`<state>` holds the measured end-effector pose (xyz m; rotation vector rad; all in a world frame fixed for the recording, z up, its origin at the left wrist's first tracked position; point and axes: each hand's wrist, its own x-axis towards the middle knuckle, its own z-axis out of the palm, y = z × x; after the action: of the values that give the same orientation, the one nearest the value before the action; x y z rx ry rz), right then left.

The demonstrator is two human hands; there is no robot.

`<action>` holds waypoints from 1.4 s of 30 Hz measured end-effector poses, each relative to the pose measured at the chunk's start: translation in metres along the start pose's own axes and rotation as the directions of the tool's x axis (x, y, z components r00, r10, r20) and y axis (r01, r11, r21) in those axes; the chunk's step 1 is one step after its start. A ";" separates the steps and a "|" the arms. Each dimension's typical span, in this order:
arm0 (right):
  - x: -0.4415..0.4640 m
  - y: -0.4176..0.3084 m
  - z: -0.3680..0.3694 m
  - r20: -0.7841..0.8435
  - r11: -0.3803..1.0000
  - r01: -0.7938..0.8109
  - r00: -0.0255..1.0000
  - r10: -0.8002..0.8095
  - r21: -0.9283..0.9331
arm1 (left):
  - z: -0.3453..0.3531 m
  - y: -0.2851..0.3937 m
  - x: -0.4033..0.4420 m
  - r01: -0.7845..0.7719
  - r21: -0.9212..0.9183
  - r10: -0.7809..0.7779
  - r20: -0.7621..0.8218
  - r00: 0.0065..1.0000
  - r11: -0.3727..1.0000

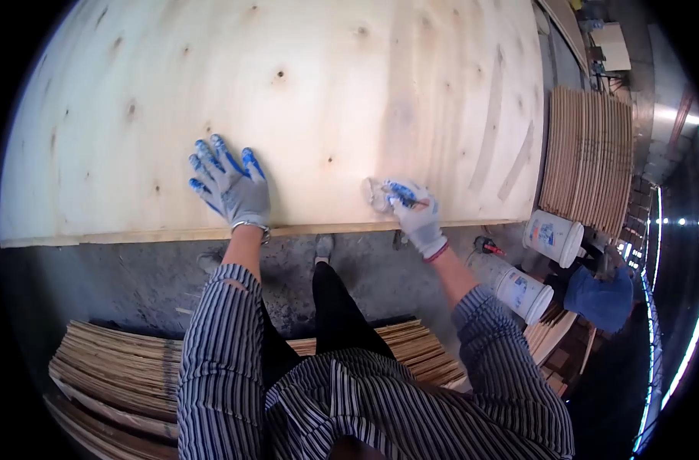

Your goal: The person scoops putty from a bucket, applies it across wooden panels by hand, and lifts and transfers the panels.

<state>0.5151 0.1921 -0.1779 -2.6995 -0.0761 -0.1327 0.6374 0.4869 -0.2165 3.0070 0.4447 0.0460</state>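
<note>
A large pale wooden sheet (pixel 288 115) with dark knots fills the upper part of the view. My left hand (pixel 230 184), in a grey glove with blue fingertips, lies flat on it near the front edge, its fingers spread and nothing in them. Near the same edge, further right, my right hand (pixel 414 211) wears a matching glove. Its fingers are wrapped round a scraper-like tool (pixel 375 195) whose greyish end rests on the sheet. Most of the tool's handle is hidden by the fingers.
Behind and below me are stacked thin boards (pixel 119 368). White buckets (pixel 552 238) stand at the right, beside a person in blue (pixel 601 299). A tall board stack (pixel 588 161) is beyond the sheet's right edge. My feet are on a grey floor (pixel 150 284).
</note>
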 end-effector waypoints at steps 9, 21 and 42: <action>0.021 -0.168 0.093 0.102 0.375 -0.543 0.657 0.747 0.751 | -0.057 -0.172 0.051 -0.216 -0.841 0.205 -0.128 0.970 0.497; 0.103 -0.393 0.208 0.500 0.014 -0.564 0.742 0.446 0.826 | -0.083 -0.490 0.126 0.042 -0.746 -0.266 -0.183 0.946 0.664; 0.640 -0.429 0.332 0.370 0.111 -0.436 0.852 0.370 0.893 | -0.053 -0.591 0.373 0.208 0.008 -0.206 -0.078 0.975 0.978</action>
<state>1.1467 0.7428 -0.2294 -1.3075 0.4518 0.1434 0.8224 1.1627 -0.2196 2.9638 0.7672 0.1426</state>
